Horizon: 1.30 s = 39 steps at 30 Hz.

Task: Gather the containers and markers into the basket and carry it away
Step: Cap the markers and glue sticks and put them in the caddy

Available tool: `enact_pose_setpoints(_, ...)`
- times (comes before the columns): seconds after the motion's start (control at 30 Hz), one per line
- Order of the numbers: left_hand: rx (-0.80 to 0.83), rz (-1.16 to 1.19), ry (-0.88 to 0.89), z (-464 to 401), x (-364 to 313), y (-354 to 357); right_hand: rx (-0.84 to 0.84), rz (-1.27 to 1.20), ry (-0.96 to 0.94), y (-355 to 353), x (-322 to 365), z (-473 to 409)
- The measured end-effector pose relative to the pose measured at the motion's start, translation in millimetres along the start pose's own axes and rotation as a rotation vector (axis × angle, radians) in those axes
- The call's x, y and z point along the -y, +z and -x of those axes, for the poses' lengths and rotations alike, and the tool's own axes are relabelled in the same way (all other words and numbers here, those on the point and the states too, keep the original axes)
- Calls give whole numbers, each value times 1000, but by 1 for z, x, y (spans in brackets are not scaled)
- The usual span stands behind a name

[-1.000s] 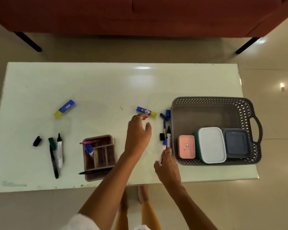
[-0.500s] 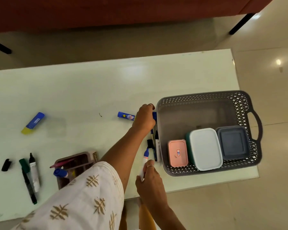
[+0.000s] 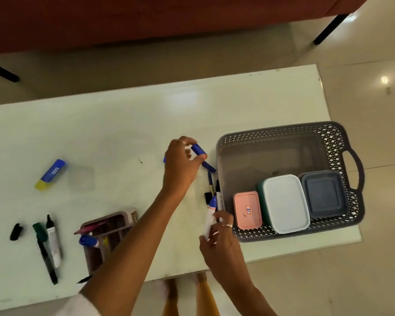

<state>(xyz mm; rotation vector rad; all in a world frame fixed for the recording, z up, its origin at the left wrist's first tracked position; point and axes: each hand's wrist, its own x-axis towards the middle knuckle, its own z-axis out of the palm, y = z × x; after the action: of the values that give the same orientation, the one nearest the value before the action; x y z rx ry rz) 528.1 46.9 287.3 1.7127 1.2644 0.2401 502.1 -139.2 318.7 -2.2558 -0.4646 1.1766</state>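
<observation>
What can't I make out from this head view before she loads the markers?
- Blue glue stick: nearly all hidden behind the left hand, which pinches a blue cap.
- Marker in the right hand: lower end covered by the fingers.
- Pink container label: too small to read.
- Organizer tray: right part hidden by the left forearm.
</observation>
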Motion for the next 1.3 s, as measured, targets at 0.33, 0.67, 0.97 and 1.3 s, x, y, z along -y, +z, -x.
enact_pose_setpoints(0.33,156,813,-361,71,27,-101,-29,64,-177,-7,51,25)
enact_pose_setpoints(0.67,64,1128,-370,117,56,-149,-3,245,-401,35,65,69)
enact_pose_setpoints(0.97,35,916,-278,142,88,-172,5,344,-455,67,64,90)
enact_pose_setpoints(1.3,-20,921,-269,154,103,-195,6,362,-492,92,75,108)
